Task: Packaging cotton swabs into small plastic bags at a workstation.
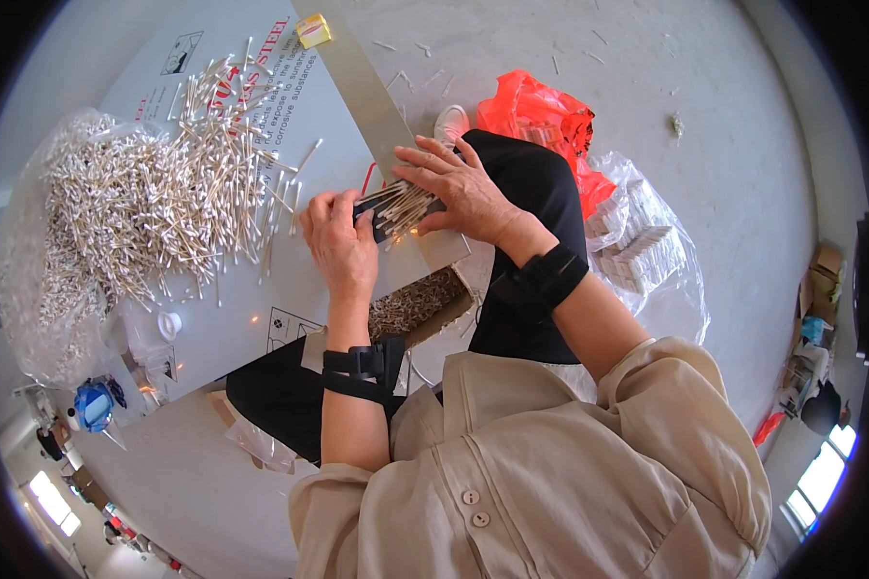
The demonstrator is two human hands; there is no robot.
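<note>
A small bundle of cotton swabs [403, 208] lies between my hands, over the near edge of the table. My left hand [343, 249] is closed round a dark, flat holder [369, 216] at the left end of the bundle. From the right, my right hand [465, 198] spans the swabs, its fingers at their far side and its thumb at the near side; the palm hides their right ends. A large heap of loose cotton swabs [150, 207] spreads over the table to the left, partly inside a clear plastic bag [29, 280].
Below my hands stands a cardboard box [451, 326] of brownish sticks. A small yellow packet [313, 31] sits on the far table edge [352, 77]. On the floor to the right are a red plastic bag [531, 101] and a clear bag of white packs [642, 246]. A white lidded container [167, 326] lies near the heap.
</note>
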